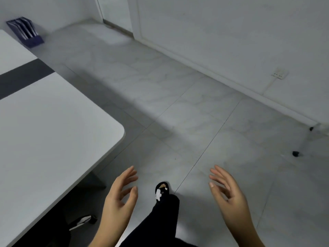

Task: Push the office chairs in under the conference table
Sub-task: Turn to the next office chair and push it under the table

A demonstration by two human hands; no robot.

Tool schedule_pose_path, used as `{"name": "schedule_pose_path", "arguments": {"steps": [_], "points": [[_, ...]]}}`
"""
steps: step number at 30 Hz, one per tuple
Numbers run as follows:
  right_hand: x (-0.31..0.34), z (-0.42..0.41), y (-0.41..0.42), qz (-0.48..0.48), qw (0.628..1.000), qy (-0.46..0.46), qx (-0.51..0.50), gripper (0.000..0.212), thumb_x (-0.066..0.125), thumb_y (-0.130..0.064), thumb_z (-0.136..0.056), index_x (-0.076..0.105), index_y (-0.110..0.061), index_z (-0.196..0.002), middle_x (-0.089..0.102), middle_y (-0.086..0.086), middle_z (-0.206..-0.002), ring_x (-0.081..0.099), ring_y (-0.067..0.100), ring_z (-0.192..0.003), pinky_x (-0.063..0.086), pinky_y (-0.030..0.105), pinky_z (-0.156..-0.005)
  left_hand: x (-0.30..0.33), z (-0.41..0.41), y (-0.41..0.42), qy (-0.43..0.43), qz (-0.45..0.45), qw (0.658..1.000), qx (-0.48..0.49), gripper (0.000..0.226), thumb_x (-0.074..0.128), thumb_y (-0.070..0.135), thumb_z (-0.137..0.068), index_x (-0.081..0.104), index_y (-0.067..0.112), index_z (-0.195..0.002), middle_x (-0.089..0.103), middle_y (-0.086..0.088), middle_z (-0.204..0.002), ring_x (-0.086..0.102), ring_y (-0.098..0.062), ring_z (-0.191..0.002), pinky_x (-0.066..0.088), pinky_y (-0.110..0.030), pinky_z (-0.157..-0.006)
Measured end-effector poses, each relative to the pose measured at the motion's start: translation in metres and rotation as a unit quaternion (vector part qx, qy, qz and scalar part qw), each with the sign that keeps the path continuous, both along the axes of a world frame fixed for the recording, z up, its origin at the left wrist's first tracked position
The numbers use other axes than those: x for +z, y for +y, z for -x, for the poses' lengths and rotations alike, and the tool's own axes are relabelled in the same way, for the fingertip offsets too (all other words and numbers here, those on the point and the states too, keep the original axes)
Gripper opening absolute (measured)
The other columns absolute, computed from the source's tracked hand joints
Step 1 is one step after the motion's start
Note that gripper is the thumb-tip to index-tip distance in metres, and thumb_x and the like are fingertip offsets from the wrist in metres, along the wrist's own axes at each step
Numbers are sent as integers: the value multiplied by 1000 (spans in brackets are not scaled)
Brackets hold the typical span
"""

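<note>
The white conference table (44, 122) fills the left side, its rounded corner pointing toward the floor's middle. A dark strip (21, 79) crosses its top. My left hand (121, 195) and my right hand (227, 195) hover over the floor at the bottom, fingers spread, holding nothing. At the far right edge two black castors (295, 153) and a pale leg of an office chair base (318, 126) show; the rest of that chair is out of view. Part of a dark chair (81, 221) sits tucked under the table's near edge.
My leg in dark trousers and a black slipper (161, 191) stands between my hands. A blue file holder (25, 32) rests on the table's far end. A white wall with a socket (279, 73) runs along the right; a doorway (115, 13) lies ahead. Grey floor tiles stretch between.
</note>
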State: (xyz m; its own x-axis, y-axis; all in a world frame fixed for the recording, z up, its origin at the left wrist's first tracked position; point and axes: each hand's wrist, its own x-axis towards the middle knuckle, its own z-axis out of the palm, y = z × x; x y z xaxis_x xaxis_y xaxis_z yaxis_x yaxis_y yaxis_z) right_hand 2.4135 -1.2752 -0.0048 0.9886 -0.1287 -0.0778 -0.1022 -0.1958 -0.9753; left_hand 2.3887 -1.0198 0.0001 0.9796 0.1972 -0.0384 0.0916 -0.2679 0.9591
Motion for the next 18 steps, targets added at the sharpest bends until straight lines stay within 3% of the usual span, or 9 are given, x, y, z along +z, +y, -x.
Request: {"name": "schedule_pose_path", "arguments": {"steps": [7,15,18], "points": [[21,-162,7,-13,999,-33,-2,50,58,5,-83,53,-36,-111,61,-24,-114,61,0,-101,46,6,-79,22,-160,8,-31,-2,1000,2,43,50,44,-72,49,56,-114,59,23,-115,59,-1,-106,47,-8,-81],[14,-326,0,-10,999,-29,43,49,58,2,-84,52,-38,-112,61,-25,-113,60,-1,-101,46,7,-80,12,-294,9,-29,-5,998,64,44,55,36,-74,51,58,-112,61,20,-115,61,-4,-103,48,-9,-80],[11,-405,-8,-5,996,-36,79,49,58,1,-84,53,-39,-111,65,-18,-111,60,-1,-101,46,7,-80,7,-353,0,-36,-7,993,111,44,56,31,-76,51,58,-110,61,21,-115,61,-3,-103,48,-9,-81]]}}
